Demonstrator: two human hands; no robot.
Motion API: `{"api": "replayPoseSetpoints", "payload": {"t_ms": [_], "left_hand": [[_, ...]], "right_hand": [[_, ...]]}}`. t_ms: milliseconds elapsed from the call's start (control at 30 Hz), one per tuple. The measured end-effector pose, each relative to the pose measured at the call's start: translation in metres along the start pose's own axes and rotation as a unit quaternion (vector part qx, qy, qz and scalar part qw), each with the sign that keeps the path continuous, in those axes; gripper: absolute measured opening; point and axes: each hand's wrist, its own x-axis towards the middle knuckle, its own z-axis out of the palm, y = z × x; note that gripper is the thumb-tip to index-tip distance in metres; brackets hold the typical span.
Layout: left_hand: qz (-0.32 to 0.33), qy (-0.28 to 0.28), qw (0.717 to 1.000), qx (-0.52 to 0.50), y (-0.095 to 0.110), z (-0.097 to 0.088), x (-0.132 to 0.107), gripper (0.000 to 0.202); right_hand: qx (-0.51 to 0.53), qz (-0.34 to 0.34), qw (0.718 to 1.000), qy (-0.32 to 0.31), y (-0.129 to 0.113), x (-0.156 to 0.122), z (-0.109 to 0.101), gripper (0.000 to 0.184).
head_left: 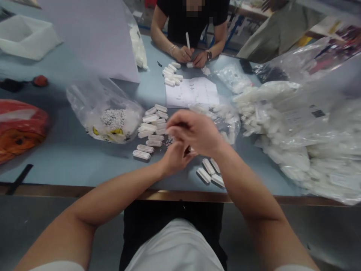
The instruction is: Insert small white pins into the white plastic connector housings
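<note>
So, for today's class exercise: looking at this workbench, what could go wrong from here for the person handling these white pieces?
The white oblong pieces sit near the table edge, just below the right hand, so a careless arm movement might sweep them off. The loose pile beside the left hand is unsecured and could be nudged out of its rows.

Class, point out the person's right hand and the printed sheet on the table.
Right hand (196,131): head view, back of the hand.
Printed sheet (191,93): head view, middle of the sheet.
</note>
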Motion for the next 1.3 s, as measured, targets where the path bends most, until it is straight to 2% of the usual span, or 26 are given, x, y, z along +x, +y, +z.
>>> {"api": "replayPoseSetpoints", "payload": {"t_ms": [67, 133, 267, 433, 633, 867, 1067, 1300], "left_hand": [[0.014, -0.018, 1.0, -0.011, -0.003, 0.001, 0.004, 0.017], [0.009, -0.014, 1.0, -0.017, -0.005, 0.0, 0.007, 0.016], [-0.021, -0.004, 1.0, -0.021, -0.006, -0.004, 0.011, 0.019], [-0.035, 0.016, 0.999, -0.009, -0.007, -0.006, 0.013, 0.02], [-0.025, 0.015, 1.0, 0.01, -0.007, -0.007, 0.013, 0.019], [-0.016, 0.022, 0.999, 0.019, -0.005, -0.008, 0.011, 0.017], [0.007, 0.013, 0.999, 0.036, -0.004, -0.009, 0.008, 0.017], [0.05, -0.063, 0.996, 0.039, 0.004, -0.004, -0.005, 0.016]], "right_hand": [[0.081, 0.065, 0.99, 0.091, 0.028, -0.024, -0.027, 0.01], [0.124, 0.123, 0.974, 0.143, 0.053, -0.043, -0.041, 0.016], [0.183, 0.153, 0.958, 0.158, 0.076, -0.064, -0.044, 0.023], [0.161, 0.148, 0.967, 0.134, 0.078, -0.073, -0.036, 0.02], [0.066, 0.111, 0.985, 0.114, 0.084, -0.085, -0.028, 0.014], [-0.053, 0.053, 0.99, 0.12, 0.081, -0.083, -0.033, 0.013], [-0.048, 0.01, 0.989, 0.141, 0.084, -0.086, -0.03, 0.02], [0.001, 0.074, 0.982, 0.175, 0.074, -0.092, -0.025, 0.013]]}}
